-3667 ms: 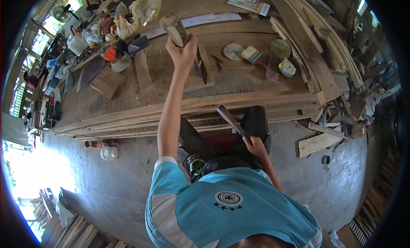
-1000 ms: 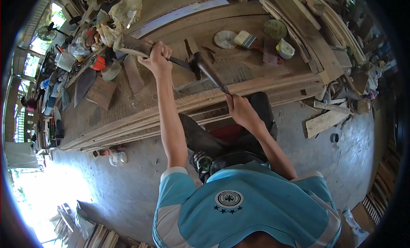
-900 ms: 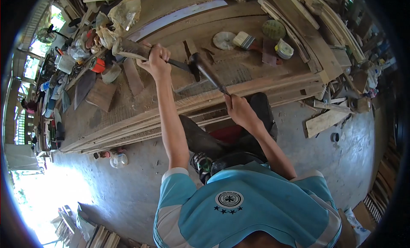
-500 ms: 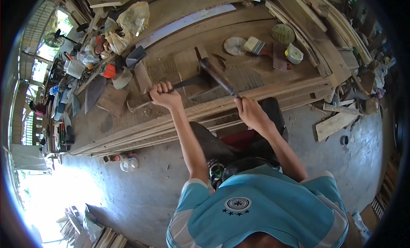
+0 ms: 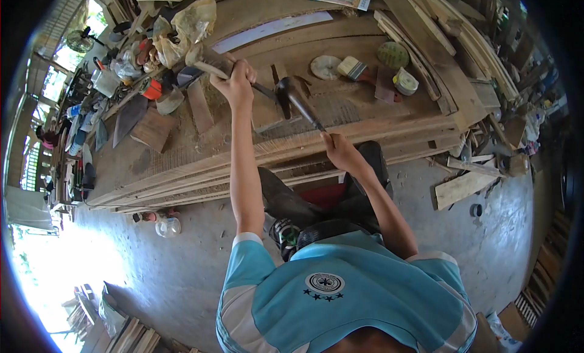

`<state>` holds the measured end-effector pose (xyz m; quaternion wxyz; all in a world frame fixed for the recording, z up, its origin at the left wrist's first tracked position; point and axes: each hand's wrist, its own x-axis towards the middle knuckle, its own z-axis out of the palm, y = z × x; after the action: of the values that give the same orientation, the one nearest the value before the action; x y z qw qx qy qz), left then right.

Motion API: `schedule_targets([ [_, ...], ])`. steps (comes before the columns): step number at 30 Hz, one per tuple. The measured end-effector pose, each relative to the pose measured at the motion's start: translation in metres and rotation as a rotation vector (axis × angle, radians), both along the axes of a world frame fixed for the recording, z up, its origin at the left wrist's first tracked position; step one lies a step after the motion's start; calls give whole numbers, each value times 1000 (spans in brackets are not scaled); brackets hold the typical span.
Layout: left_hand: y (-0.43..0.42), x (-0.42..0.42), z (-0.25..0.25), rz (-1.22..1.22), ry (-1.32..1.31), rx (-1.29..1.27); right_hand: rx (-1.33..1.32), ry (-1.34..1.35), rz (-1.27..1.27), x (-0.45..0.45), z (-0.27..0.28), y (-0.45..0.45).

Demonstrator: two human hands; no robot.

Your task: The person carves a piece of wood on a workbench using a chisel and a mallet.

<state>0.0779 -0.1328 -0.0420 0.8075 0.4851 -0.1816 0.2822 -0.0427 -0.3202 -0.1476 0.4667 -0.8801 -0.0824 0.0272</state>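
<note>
My left hand (image 5: 238, 80) is closed round a tool with a pale, curved wooden handle (image 5: 210, 68); its dark metal part (image 5: 264, 90) points right. My right hand (image 5: 344, 152) grips the thin end of a dark wooden-handled tool (image 5: 302, 107), whose thick end slants away to the upper left. Over the bench, the dark metal part comes close to that thick end; I cannot tell if they touch. Beneath them is the rough wooden workbench (image 5: 207, 140). A paintbrush (image 5: 353, 68) lies beyond my right hand, by a round pale disc (image 5: 326, 67).
A yellow-and-white tape measure (image 5: 405, 82) and a round greenish disc (image 5: 393, 54) lie right of the brush. Long planks (image 5: 435, 61) line the bench's right side. Plastic bags (image 5: 193, 21) and an orange object (image 5: 151, 88) crowd the left. Offcuts (image 5: 465, 189) lie on the concrete floor.
My left hand has risen away from my body, and its tool now slopes down to the right. My right hand has shifted slightly left with its tool. The whole view has moved a little.
</note>
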Motion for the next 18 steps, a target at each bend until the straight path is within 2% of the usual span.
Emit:
schedule_targets([
  [4,14,-4,-8,3,39,-165,21,-109,-21,1,-10,0],
  [6,24,-7,-13,-65,50,-278,24,-3,-1,0,-4,-1],
  [9,32,-5,-22,9,68,-345,75,23,-22,-2,1,1],
  [13,26,-6,-17,38,100,-334,-1,101,-25,0,7,-4],
  [16,17,-9,-6,-20,47,-204,-61,113,77,9,4,-11],
  [18,17,-6,-7,-17,16,-177,-136,256,60,9,16,-12],
])
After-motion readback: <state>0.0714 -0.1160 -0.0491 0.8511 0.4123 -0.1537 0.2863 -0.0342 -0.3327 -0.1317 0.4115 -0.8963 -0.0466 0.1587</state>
